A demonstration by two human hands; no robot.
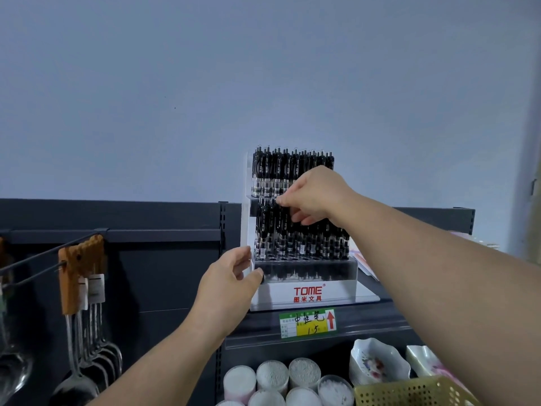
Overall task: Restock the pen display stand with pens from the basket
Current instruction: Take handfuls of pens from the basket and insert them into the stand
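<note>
One cam only, worn on the head, wide-angle lens. It faces fwd and a little down, from slightly above the shelf [377, 315]. The stand [307, 291] is near, within arm reach, approx. at the centre of the frame. The wall [205, 68] fills the whole upper half. Both forearms [164, 361] come in from the bottom and right edges: left hand [231, 276] at the stand's left side, right hand [316, 194] at a pen [282, 230]. The basket [409, 391] is cut by the bottom edge; spoons [87, 361] hang at the far left.
</note>
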